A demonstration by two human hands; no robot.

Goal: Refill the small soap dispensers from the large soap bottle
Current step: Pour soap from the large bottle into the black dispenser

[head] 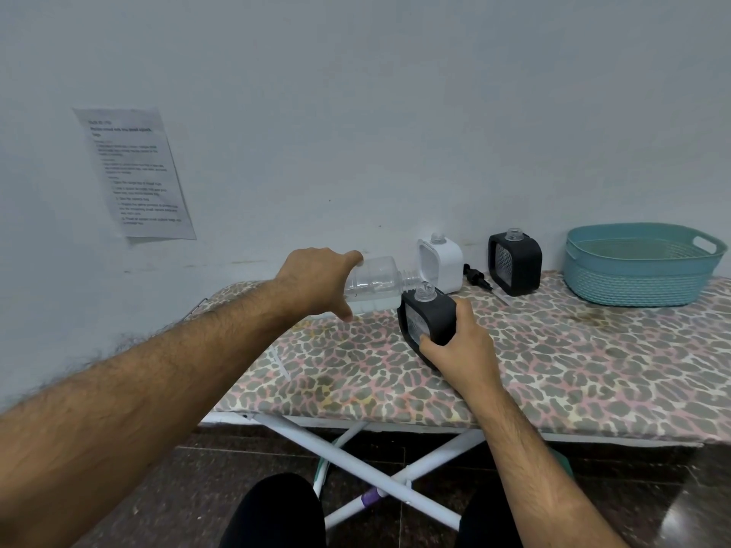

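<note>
Head view: tipped bottle (375, 284) over dispenser (429, 316).

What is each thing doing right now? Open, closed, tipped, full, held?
Large soap bottle: uncapped, tipped sideways, some clear liquid inside, mouth at the near dispenser's neck.
Near black dispenser: pump off, neck open, tilted.
White dispenser: upright, neck open.
Far black dispenser: upright, neck open.
Pump head: lying loose on the board.
Basket: upright.
Left hand: gripping the bottle.
Right hand: gripping the near dispenser.
</note>
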